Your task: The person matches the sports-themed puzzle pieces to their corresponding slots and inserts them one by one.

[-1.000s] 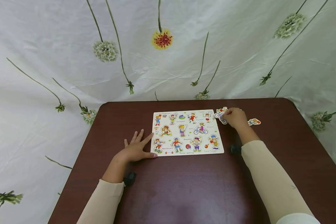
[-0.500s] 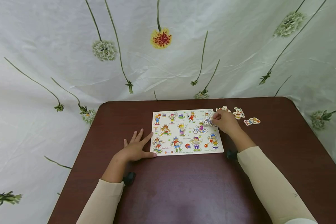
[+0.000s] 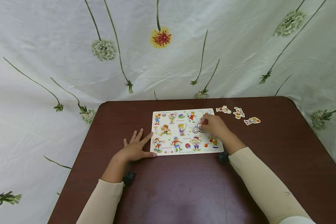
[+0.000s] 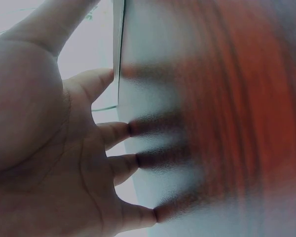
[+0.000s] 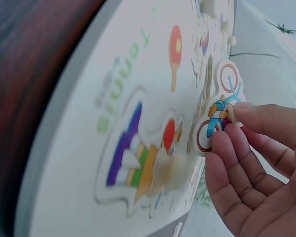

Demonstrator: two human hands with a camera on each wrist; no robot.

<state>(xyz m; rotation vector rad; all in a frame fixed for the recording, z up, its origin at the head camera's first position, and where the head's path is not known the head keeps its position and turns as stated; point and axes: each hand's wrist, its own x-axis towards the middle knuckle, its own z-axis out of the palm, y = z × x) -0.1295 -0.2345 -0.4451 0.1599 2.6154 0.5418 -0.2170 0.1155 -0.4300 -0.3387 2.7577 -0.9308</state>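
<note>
Bicycle piece (image 5: pixel 218 114) is pinched by the right hand (image 3: pixel 216 127) over the puzzle board (image 3: pixel 175 128), left hand (image 3: pixel 134 151) splayed against its edge.

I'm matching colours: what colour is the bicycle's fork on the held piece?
Light blue on the white-edged bicycle puzzle piece, clearest in the right wrist view.
</note>
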